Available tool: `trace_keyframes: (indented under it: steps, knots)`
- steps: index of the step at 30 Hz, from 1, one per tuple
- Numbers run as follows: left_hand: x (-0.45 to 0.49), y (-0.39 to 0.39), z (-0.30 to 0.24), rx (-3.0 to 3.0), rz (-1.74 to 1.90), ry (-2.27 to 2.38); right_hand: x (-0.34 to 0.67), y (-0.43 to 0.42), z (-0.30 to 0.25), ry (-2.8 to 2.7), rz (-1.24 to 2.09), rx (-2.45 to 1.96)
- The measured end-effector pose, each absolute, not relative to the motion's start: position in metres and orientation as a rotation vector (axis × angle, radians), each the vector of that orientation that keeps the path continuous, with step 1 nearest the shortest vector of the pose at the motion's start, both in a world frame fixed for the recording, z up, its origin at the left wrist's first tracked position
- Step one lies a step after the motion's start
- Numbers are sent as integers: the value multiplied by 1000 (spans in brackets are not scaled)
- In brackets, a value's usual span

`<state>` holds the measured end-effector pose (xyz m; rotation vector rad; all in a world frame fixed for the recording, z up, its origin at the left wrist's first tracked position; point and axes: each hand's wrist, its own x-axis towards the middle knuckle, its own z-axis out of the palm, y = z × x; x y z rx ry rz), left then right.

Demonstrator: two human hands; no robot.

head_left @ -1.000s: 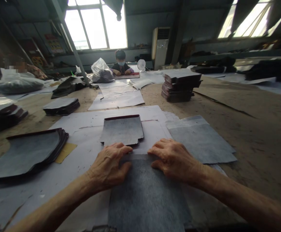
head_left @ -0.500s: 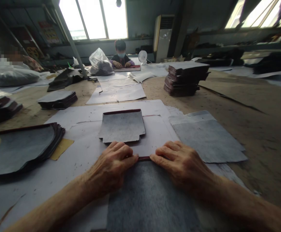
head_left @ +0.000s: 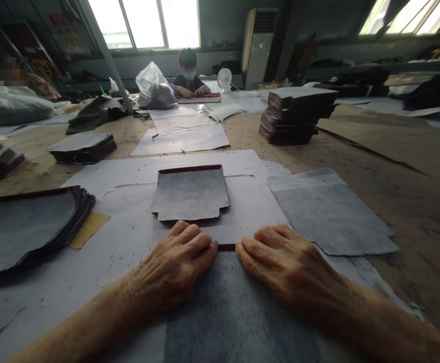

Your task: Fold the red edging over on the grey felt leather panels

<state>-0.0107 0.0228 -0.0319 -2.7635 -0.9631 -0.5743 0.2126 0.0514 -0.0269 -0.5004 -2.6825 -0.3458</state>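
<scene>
A grey-backed sheet (head_left: pixel 235 312) with a narrow dark red strip along its far edge lies in front of me. My left hand (head_left: pixel 178 264) is closed on the left part of that edge, thumb and curled fingers pressed together there. On the right part, my right hand (head_left: pixel 284 262) does the same, its thumb and fingertips on the strip. A short stretch of dark red edge shows between the thumbs. Just beyond the hands lies a smaller grey-backed piece (head_left: pixel 190 194) with notched lower corners and a dark red top edge.
White paper (head_left: pixel 121 252) covers the table under the work. Grey-backed sheets (head_left: pixel 333 217) lie at right, and a curved-edge stack (head_left: pixel 26 222) is at left. Further back stand a tall dark red stack (head_left: pixel 295 118), a low stack (head_left: pixel 84 148) and a plastic bag (head_left: pixel 154 85). A co-worker (head_left: pixel 189 83) sits opposite.
The view has shifted slightly. Both hands stay at the sheet's far edge, with the thumbs and fingers drawn closer together; the dark red strip looks flatter and straighter between them.
</scene>
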Motion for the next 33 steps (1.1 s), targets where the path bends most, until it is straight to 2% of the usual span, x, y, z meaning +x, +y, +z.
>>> trace_keyframes:
  steps: [6,11,17,22,26,33]
  knots:
    - [-9,22,-36,-2779,-578,-966,211,50,-26,-2746,-368,-543]
    - [-17,20,-30,-2778,-619,-1166,212,50,-27,-2750,-468,-533]
    - [-23,12,-17,-2608,-885,-1368,212,49,-29,-2710,-605,-516]
    - [6,7,-18,-2683,-659,-1226,211,50,-31,-2662,-561,-510]
    - [25,10,-23,-2774,-516,-1307,217,48,-32,-2584,-453,-542]
    - [24,14,-20,-2701,-518,-1233,255,32,-29,-2371,-269,-859]
